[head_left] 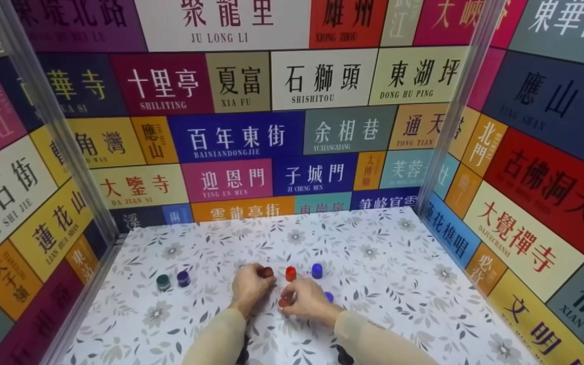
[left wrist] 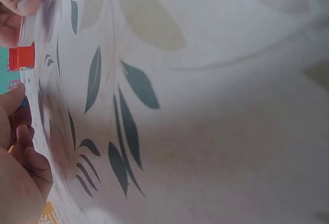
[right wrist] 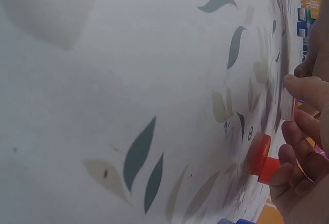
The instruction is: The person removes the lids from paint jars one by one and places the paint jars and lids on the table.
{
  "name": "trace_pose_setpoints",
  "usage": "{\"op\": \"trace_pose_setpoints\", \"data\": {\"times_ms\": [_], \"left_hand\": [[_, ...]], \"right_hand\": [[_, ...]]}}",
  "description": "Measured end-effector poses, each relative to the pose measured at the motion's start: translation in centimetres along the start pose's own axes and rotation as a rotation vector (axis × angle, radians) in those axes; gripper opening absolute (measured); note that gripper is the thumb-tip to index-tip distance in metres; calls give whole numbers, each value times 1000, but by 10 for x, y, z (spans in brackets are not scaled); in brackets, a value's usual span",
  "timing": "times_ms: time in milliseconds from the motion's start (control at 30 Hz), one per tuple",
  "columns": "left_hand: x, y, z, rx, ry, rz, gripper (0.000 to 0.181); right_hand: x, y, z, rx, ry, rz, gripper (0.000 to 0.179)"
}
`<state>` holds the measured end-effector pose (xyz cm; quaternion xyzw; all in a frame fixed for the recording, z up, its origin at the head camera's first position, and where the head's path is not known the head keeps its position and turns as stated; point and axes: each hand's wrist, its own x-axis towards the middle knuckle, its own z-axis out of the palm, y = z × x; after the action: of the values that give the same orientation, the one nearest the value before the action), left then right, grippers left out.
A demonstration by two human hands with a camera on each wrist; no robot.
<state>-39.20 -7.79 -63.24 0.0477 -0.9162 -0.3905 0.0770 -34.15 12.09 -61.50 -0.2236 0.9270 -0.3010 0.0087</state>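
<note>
In the head view my left hand (head_left: 249,285) pinches a small dark red jar (head_left: 268,272) close over the table. Nearer the front, my right hand (head_left: 308,300) pinches a small round red piece (head_left: 284,302) between thumb and fingers. Its edge looks clear in the right wrist view, like a lid (right wrist: 288,106); the fingers cover much of it. Between and just beyond the hands stands a small orange-red jar (head_left: 290,274), with fingers of the right hand close beside it in the right wrist view. The left wrist view shows this jar (left wrist: 23,57) between both hands.
A blue jar (head_left: 317,270) stands right of the orange-red one. Behind my right hand a violet-blue piece (head_left: 329,296) is partly hidden. To the left stand a green jar (head_left: 163,282) and a purple jar (head_left: 183,278). Sign-printed walls enclose the flower-patterned table (head_left: 211,324).
</note>
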Motion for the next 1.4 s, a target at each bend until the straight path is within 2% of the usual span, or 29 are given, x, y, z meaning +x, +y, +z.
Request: {"op": "trace_pose_setpoints", "data": {"times_ms": [100, 267, 433, 900, 1067, 1300, 1400], "left_hand": [[0, -2, 0, 12, -5, -15, 27], [-1, -8, 2, 37, 14, 19, 22], [-1, -11, 4, 51, 20, 8, 21], [-3, -11, 7, 91, 12, -11, 30], [0, -11, 9, 97, 30, 12, 30], [0, -12, 7, 87, 16, 50, 24], [0, -11, 4, 70, 10, 54, 29]], "right_hand": [[-1, 1, 3, 9, -7, -26, 25], [-3, 3, 5, -16, 9, -77, 22], [-3, 4, 7, -15, 21, -98, 23], [-2, 3, 4, 0, -49, -48, 21], [-2, 1, 1, 16, -69, -2, 23], [-3, 2, 0, -32, -41, -63, 21], [-2, 2, -1, -39, -41, -60, 27]]}}
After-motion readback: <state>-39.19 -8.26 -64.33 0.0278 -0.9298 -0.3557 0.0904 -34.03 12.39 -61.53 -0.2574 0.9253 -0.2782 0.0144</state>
